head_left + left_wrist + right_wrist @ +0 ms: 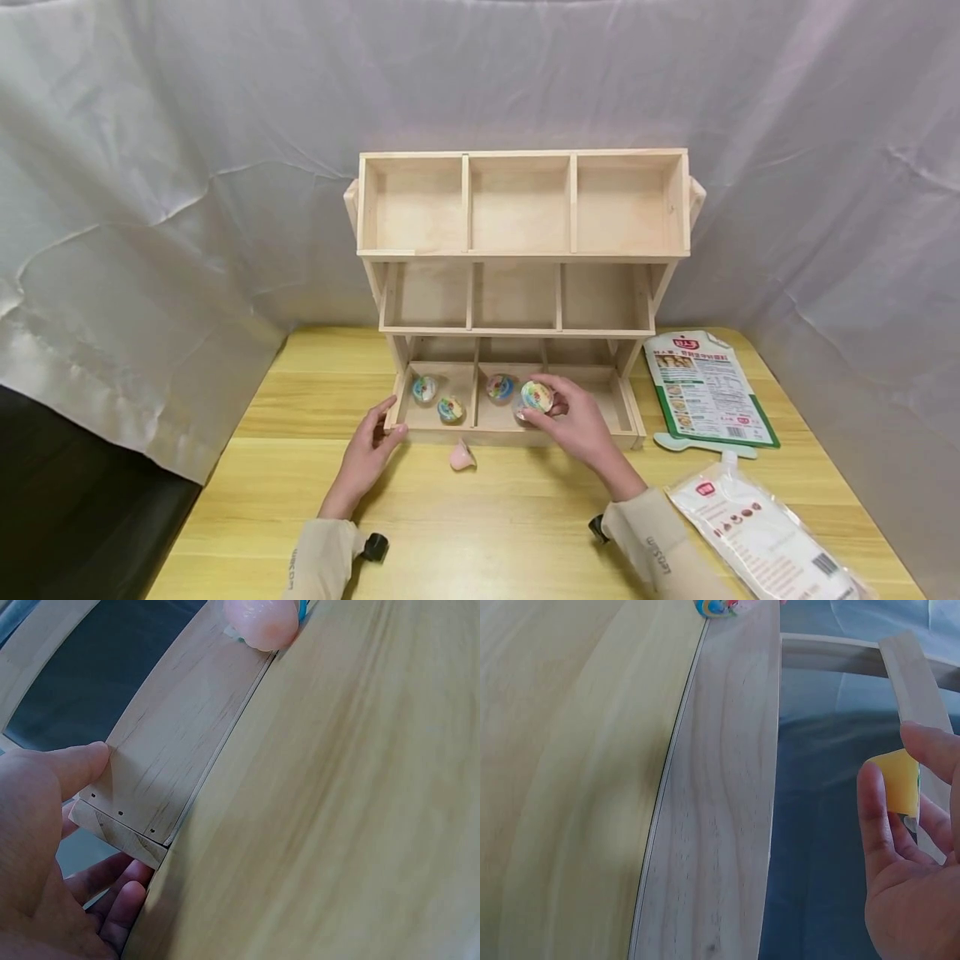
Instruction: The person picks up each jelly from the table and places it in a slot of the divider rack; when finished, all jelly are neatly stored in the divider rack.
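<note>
A three-tier wooden rack (pixel 517 256) stands on the table, each tier split into three compartments. My left hand (pixel 369 454) grips the front left corner of its bottom tray (pixel 157 765), thumb on the front board and fingers round the side. Over the bottom middle compartment, my right hand (pixel 581 421) pinches a jelly cup (pixel 900 782), yellow in the right wrist view. Under it another cup is partly hidden. One more jelly cup (pixel 499 387) sits in that compartment. The bottom left one has two, a rear cup (pixel 423 388) and a front cup (pixel 451 409).
A pink jelly cup (pixel 462 456) lies on the table before the tray. At the right are a green-and-white printed packet (pixel 708 387), a pale spoon (pixel 705 446) and a clear-edged white pouch (pixel 765 533). Grey cloth (pixel 517 75) hangs behind and at both sides.
</note>
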Motion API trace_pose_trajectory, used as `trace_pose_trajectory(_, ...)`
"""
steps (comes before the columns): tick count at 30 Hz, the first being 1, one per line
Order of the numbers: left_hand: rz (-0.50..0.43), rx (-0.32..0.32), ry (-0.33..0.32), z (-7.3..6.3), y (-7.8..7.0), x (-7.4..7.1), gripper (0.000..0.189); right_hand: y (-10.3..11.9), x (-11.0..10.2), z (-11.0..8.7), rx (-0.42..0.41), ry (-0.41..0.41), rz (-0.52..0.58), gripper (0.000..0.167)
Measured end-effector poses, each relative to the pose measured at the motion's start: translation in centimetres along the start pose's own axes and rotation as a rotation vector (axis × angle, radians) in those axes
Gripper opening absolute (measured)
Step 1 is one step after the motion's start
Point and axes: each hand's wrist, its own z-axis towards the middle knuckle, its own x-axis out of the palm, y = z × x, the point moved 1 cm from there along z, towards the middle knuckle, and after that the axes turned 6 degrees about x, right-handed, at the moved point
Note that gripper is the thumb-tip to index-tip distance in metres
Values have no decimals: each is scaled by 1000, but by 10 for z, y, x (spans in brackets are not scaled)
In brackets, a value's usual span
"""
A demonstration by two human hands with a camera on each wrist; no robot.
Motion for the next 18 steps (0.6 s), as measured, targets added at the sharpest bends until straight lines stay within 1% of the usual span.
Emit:
trace_pose_trajectory(3,5,7,-5,2,8,1,59,-3,-4,2,-10,-7,-10,58)
trace_pose_trajectory(6,-6,15,-6,2,10,1,59,-6,-7,4,-18,-32,-13,57)
trace_pose_trajectory(10,-5,17,-3,2,8,0,60,-12,-12,8,-19,-79,-20,56)
trace_pose_trajectory(14,3,21,0,1,5,-1,60,-20,-18,11,-18,-140,-54,54)
trace_pose_trajectory(18,8,28,-2,0,4,-1,62,-29,-24,13,-5,-179,-62,53)
